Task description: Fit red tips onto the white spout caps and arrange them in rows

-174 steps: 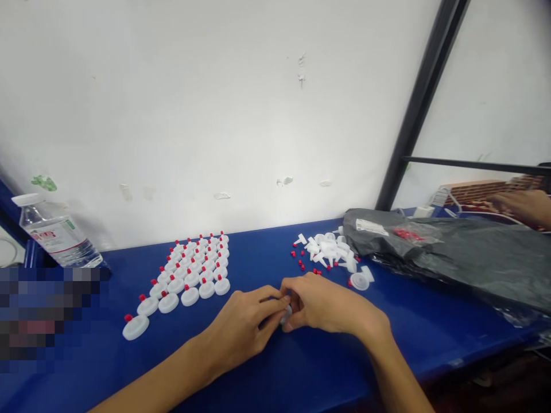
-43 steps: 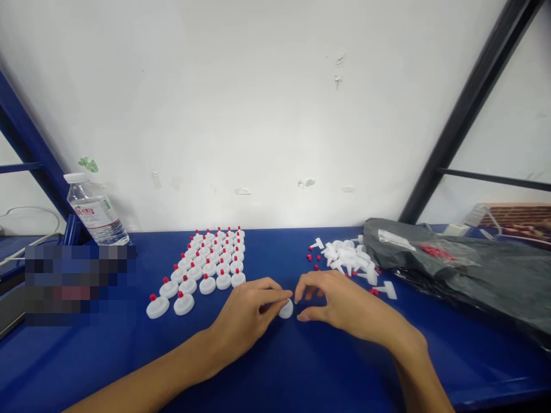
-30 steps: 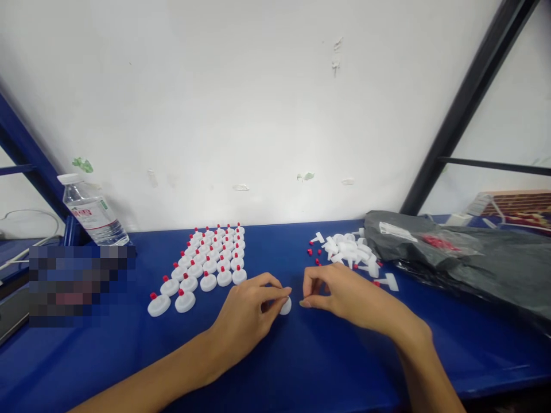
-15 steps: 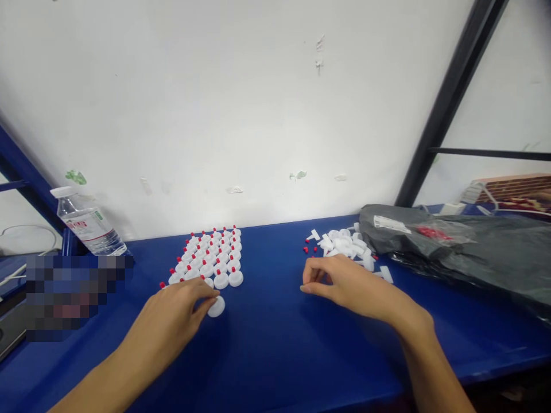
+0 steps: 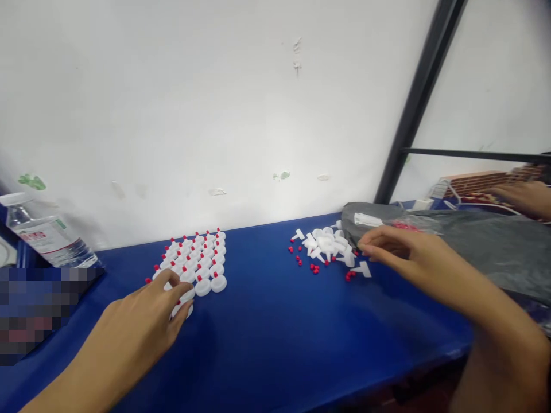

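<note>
My left hand (image 5: 138, 321) pinches a white nozzle cap (image 5: 187, 310) with a small red tip, at the front of a group of similar caps. These upright red-tipped caps (image 5: 218, 283) stand in slanting rows; the fingers hide some of them. My right hand (image 5: 404, 255) is over the near edge of the grey plastic bag, just right of a heap of white nozzle caps (image 5: 326, 245). Its thumb and index fingertips are drawn together, with nothing visible between them. Small red tips (image 5: 315, 269) lie scattered around the heap.
A water bottle (image 5: 54, 238) leans at the left on the blue table (image 5: 267, 344). The grey plastic bag (image 5: 486, 252) covers the right side, and a dark metal post (image 5: 419, 103) rises behind it. Another person's hand (image 5: 527, 198) shows at the far right.
My left hand has carried the nozzle cap from the middle leftward to the front of the rows. My right hand has let go of it and moved right, beyond the heap. The view has turned.
</note>
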Demonstrator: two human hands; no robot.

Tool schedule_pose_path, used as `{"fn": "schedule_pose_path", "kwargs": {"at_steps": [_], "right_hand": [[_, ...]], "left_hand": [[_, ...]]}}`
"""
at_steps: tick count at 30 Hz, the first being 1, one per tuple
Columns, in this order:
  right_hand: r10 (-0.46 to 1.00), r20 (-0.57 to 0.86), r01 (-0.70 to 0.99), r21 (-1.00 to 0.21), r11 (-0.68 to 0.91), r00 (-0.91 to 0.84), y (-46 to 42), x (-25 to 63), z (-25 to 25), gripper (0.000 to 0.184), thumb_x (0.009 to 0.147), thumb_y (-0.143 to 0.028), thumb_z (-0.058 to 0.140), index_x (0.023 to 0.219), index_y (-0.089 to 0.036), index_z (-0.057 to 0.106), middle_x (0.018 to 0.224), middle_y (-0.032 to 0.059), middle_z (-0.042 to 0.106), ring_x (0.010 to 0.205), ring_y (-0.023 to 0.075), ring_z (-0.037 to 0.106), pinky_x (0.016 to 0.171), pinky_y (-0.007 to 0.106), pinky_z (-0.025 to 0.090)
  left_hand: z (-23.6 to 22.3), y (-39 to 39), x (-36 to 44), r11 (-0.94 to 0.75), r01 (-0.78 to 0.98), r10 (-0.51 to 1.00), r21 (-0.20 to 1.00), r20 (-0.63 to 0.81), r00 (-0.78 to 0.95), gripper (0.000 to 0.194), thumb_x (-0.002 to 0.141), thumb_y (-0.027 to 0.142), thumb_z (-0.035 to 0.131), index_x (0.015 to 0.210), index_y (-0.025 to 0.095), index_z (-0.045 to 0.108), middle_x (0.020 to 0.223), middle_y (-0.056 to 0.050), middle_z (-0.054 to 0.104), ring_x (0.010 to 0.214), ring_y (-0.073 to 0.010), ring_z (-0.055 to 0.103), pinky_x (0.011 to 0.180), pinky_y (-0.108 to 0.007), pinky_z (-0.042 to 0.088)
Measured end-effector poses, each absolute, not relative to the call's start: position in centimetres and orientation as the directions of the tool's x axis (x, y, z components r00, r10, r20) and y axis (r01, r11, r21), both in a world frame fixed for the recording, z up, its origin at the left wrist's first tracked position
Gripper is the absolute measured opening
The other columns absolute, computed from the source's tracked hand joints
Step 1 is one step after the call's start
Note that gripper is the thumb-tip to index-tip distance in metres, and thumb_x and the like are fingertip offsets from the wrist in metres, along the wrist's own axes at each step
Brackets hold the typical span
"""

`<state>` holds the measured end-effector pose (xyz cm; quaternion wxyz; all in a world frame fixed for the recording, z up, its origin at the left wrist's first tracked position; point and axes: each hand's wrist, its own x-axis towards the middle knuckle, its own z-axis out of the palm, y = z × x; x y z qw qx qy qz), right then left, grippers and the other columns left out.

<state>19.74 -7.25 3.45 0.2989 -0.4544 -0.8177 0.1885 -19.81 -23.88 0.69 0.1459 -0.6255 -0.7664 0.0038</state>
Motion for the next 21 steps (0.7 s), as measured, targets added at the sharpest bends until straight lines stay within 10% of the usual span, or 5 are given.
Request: {"fn": "schedule_pose_path", "kwargs": {"at_steps": [9,21], "right_hand": [[0.943,0.026,0.778,-0.559,0.288,-0.331,-4.1,22.3,0.1,0.046,0.076,-0.053,0.071,0.113,-0.027,0.07,0.104,0.0063,0.076,0.089,0.027,0.072,0.077,0.035,0.054],[0.935,-0.109,0.817,-0.528,0.232,-0.337,-2.9,21.5,-1.1,0.031,0.078,-0.043,0.068,0.101,-0.022,0.068,0.106,0.0077,0.074,0.093,0.0246,0.069,0.08,0.032,0.05]], "left_hand": [[-2.6,-21.4,-8.9,-0.272,0.96,0.96,0.071,0.093,0.265,0.029,0.099,0.023,0.039,0.106,0.026,0.067,0.108,-0.006,0.066,0.089,-0.0228,0.071,0.07,-0.033,0.056],[-4.3,-12.0,-4.7,-0.323,0.944,0.92,0.062,0.253,0.298,0.031,0.102,0.032,0.045,0.13,0.026,0.056,0.115,-0.005,0.064,0.087,-0.0232,0.071,0.071,-0.035,0.057]]}}
